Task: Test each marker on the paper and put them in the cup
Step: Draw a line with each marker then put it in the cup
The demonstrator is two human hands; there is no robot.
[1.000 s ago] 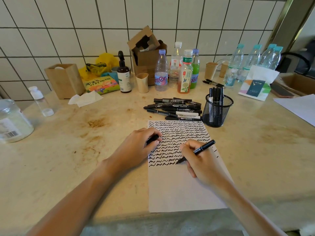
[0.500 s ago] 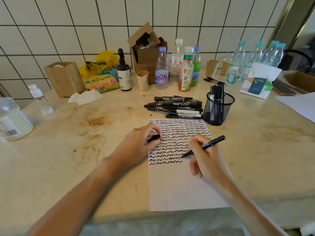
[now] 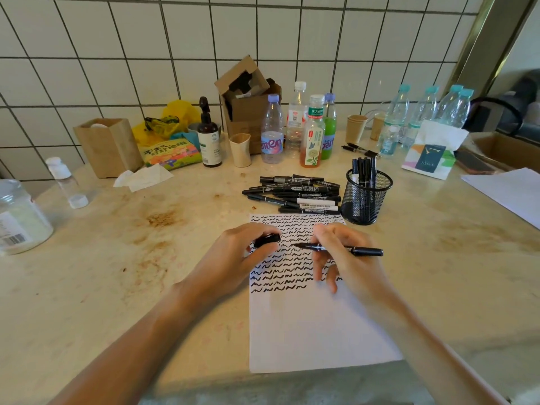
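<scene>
A white sheet of paper (image 3: 309, 331) lies in front of me, its upper half covered with rows of black squiggles. My right hand (image 3: 347, 258) holds a black marker (image 3: 362, 250) level above the sheet, its bare tip pointing left. My left hand (image 3: 239, 255) pinches the marker's black cap (image 3: 267, 240) just left of that tip, a short gap between them. A pile of black markers (image 3: 295, 195) lies beyond the paper. The black mesh cup (image 3: 365, 203) to the pile's right holds several markers upright.
Bottles (image 3: 314, 133), an open cardboard box (image 3: 248, 106), paper cups (image 3: 356, 128) and a pump bottle (image 3: 209, 138) line the tiled wall. A plastic jar (image 3: 17, 220) stands far left. A tissue pack (image 3: 432, 153) and loose paper (image 3: 508, 191) sit at the right.
My right hand has lifted the marker off the paper and turned it level, tip toward my left hand. My left hand with the cap has shifted slightly toward it.
</scene>
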